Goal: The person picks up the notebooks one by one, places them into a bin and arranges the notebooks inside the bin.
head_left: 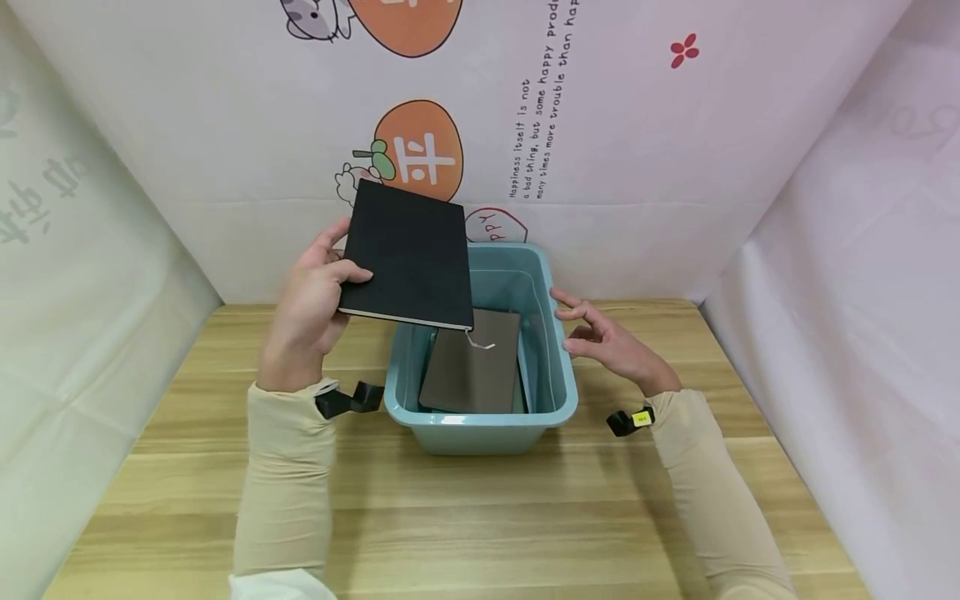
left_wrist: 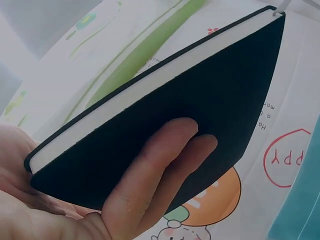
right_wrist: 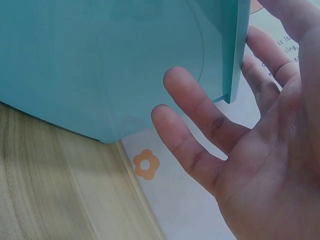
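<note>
A black notebook (head_left: 412, 254) with a pale ribbon bookmark is held up over the left back part of a blue plastic bin (head_left: 480, 421). My left hand (head_left: 311, 296) grips its left edge, thumb on the upper cover; in the left wrist view, fingers (left_wrist: 150, 175) press the other cover of the notebook (left_wrist: 200, 90). Inside the bin lies a grey-brown notebook (head_left: 480, 367), with other flat items partly hidden beneath it. At the bin's right rim is my right hand (head_left: 615, 342). The right wrist view shows its fingers (right_wrist: 195, 100) spread beside the bin wall (right_wrist: 100, 65), holding nothing.
The bin stands on a wood-grain table (head_left: 480, 517) near its back edge. Behind the table rises a white printed cloth (head_left: 615, 150), and more cloth hangs at both sides. A black strap (head_left: 348, 400) is on the left wrist, another (head_left: 630, 421) on the right.
</note>
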Demonstrator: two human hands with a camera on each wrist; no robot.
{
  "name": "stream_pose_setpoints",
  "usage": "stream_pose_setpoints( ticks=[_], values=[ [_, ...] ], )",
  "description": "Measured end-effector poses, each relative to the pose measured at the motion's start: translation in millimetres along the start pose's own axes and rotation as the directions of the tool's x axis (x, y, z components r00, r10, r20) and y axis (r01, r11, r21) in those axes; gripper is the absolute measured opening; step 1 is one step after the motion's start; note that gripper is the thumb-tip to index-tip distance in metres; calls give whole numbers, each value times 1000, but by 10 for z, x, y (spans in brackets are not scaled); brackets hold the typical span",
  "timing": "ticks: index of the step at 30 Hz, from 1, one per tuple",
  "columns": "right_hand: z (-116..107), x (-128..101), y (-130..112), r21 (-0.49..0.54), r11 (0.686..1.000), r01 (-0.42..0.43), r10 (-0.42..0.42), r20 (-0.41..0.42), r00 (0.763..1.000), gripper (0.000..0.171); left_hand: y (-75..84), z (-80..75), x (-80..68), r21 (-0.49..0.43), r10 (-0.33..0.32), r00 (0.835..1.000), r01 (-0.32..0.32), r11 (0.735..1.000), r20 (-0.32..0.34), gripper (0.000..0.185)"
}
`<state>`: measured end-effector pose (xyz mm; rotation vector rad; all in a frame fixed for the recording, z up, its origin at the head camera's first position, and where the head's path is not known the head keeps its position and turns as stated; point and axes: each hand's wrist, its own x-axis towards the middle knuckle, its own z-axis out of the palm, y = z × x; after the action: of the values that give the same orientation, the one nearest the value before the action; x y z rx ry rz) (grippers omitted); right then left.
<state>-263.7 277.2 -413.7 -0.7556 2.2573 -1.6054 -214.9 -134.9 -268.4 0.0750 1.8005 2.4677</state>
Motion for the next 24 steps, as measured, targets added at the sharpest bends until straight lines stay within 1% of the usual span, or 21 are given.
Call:
stream_pose_setpoints(
  ticks=[7, 12, 16, 21, 24],
  values=[
    [-2, -10, 3, 5, 1000, 7, -7, -8, 1000, 39, -36, 121, 87, 18, 12, 1000, -12, 1000, -14, 71],
    [2, -10, 12, 3, 1000, 9, -9, -11, 1000, 38, -58, 197, 126, 52, 14, 1000, -13, 999, -17, 69],
    [3, -10, 25, -7, 1000, 12, -12, -13, 1000, 37, -77, 240, 164, 41, 18, 1000, -18, 999, -17, 67],
    [0, 6, 45, -15, 1000, 25, -25, -6, 1000, 37, -115, 289, 209, 20, 3, 999, -2, 1000, -39, 70],
    [-2, 30, 52, -10, 999, 45, -45, 6, 999, 39, -153, 311, 232, 24, 5, 998, -4, 1000, -59, 70]
  ],
)
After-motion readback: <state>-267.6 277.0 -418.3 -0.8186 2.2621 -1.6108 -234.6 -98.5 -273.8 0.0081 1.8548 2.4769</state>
